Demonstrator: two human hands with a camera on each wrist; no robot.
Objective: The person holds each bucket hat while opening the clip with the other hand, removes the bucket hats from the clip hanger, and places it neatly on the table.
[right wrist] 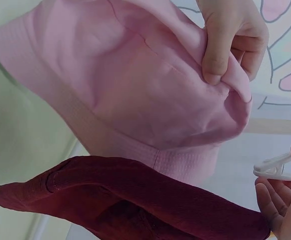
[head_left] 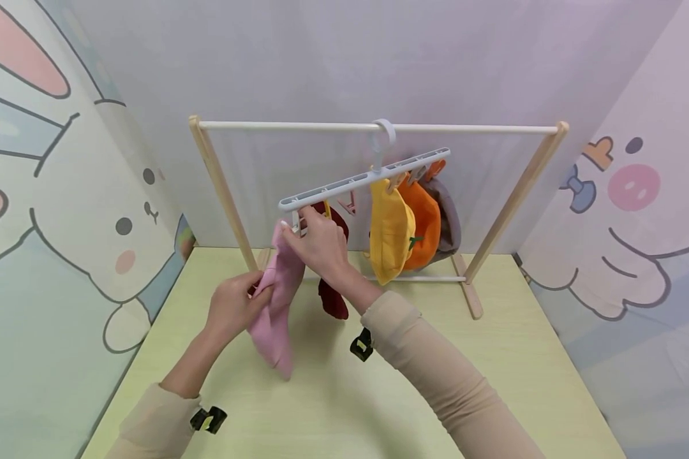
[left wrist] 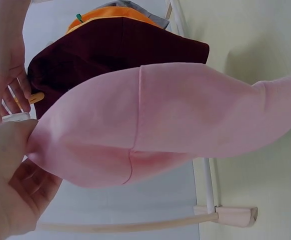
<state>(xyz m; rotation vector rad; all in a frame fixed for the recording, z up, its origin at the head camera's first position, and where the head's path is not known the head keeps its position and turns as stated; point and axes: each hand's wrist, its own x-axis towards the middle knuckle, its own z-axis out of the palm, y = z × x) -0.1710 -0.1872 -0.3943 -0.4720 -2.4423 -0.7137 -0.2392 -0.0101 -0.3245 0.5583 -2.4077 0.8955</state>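
My left hand (head_left: 232, 306) pinches a pink bucket hat (head_left: 278, 306), which hangs from its fingers with the brim downward. Under the left end of a pale clip hanger (head_left: 344, 186), my right hand (head_left: 321, 245) grips a white clip (right wrist: 275, 167) between thumb and fingers. In the right wrist view a gap shows between that clip and the pink cloth. Just behind hangs a dark red hat (right wrist: 110, 200), at a yellow clip (left wrist: 36, 97) in the left wrist view. My right hand partly covers the dark red hat in the head view.
Yellow (head_left: 387, 233), orange (head_left: 425, 223) and grey (head_left: 450, 220) hats hang on the hanger's right half. A pink clip (head_left: 349, 204) dangles near its middle. The hanger hooks over a white rail (head_left: 471, 129) on a wooden-legged stand (head_left: 513, 204). Printed walls close in both sides.
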